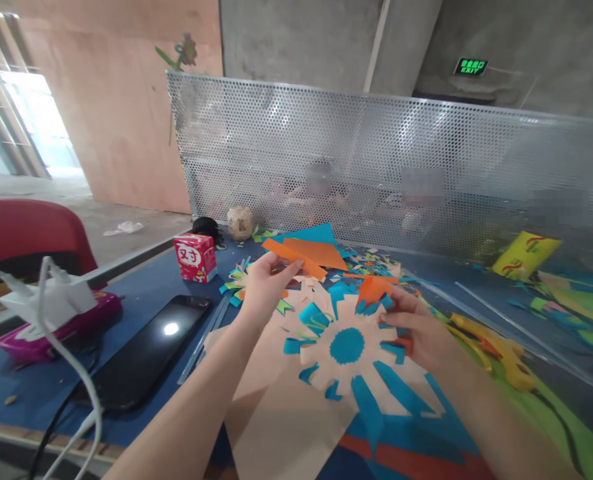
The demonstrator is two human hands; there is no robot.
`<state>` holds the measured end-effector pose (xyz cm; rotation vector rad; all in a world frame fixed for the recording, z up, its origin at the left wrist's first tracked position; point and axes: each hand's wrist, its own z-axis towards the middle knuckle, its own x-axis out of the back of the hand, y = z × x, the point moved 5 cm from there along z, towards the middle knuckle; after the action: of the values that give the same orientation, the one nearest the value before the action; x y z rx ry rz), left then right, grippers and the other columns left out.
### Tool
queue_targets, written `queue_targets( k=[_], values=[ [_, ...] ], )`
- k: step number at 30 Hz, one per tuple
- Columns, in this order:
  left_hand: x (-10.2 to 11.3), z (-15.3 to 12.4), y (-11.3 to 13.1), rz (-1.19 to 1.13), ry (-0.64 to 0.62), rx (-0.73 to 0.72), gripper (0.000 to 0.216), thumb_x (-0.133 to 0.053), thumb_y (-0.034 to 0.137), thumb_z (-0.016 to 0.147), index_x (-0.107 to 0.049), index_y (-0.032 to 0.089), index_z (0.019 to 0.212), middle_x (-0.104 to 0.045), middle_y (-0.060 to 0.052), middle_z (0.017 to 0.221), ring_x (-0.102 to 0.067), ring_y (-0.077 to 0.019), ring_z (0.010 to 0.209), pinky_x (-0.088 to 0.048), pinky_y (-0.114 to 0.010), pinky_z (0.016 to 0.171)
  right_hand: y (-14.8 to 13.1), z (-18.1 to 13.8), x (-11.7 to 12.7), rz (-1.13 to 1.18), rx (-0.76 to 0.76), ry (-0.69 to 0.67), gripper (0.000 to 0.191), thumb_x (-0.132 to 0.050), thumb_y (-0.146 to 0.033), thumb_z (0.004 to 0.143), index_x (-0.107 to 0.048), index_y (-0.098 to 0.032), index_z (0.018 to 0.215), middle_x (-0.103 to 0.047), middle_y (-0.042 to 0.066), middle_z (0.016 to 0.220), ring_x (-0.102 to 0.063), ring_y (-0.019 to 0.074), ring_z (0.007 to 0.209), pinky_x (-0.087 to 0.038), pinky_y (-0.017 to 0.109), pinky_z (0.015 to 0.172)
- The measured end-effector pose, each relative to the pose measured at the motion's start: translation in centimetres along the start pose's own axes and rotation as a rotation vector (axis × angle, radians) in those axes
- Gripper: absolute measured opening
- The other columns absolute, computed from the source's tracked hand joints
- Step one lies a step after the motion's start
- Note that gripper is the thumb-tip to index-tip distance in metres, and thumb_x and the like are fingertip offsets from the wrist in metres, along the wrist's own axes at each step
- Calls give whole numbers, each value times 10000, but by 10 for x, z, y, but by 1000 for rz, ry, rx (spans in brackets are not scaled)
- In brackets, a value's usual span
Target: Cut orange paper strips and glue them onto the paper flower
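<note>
Left hand (pixel 266 283) is pinching an orange paper strip (pixel 291 259) between thumb and fingers, held up over the scraps (pixel 371 267) in the middle of the table (pixel 41 387). Right hand (pixel 419 330) has its fingers closed on the edge of the beige and blue paper cutout (pixel 349 347), which lies on the table just in front, phone (pixel 149 350) and red carton (pixel 195 257) off to the left
</note>
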<state>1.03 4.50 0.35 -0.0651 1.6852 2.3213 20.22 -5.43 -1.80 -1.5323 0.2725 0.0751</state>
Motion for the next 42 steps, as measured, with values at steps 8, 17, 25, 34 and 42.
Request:
queue_targets(
  k=[8, 17, 25, 34, 42],
  values=[
    [-15, -11, 8, 41, -187, -47, 135, -654, 208, 618, -653, 159, 744, -663, -48, 717, -605, -123, 573, -481, -191, 480, -5, -4, 2, -138, 93, -13, 247, -682, -162, 559, -647, -254, 786, -623, -27, 592, -586, 113, 547, -470, 161, 406],
    [-20, -15, 11, 31, -235, -32, 96, -675, 155, 587, -671, 144, 682, -654, -43, 643, -563, -98, 500, -456, -178, 447, -6, -3, 12, -254, 102, 44, 262, -694, -257, 604, -610, -247, 852, -625, -12, 679, -598, 131, 610, -491, 158, 360],
    [-22, -17, 13, 69, -271, -22, 105, -676, 146, 586, -676, 154, 691, -653, -38, 628, -554, -96, 488, -448, -172, 445, -8, -2, 12, -257, 116, 60, 259, -701, -268, 582, -628, -237, 829, -616, -14, 626, -580, 119, 540, -470, 156, 337],
    [-22, -18, 12, 111, -267, -18, 91, -682, 172, 584, -673, 146, 670, -655, -48, 637, -571, -114, 502, -453, -187, 455, -18, -8, 6, -291, 94, 76, 289, -687, -233, 601, -618, -227, 882, -616, -7, 651, -587, 126, 590, -485, 157, 376],
    [-25, -19, 14, 97, -301, -26, 81, -680, 169, 584, -670, 153, 662, -642, -37, 608, -558, -106, 486, -439, -186, 445, -14, -4, 9, -313, 150, 59, 256, -673, -237, 624, -626, -237, 876, -638, -9, 676, -591, 117, 584, -465, 145, 380]
  ],
)
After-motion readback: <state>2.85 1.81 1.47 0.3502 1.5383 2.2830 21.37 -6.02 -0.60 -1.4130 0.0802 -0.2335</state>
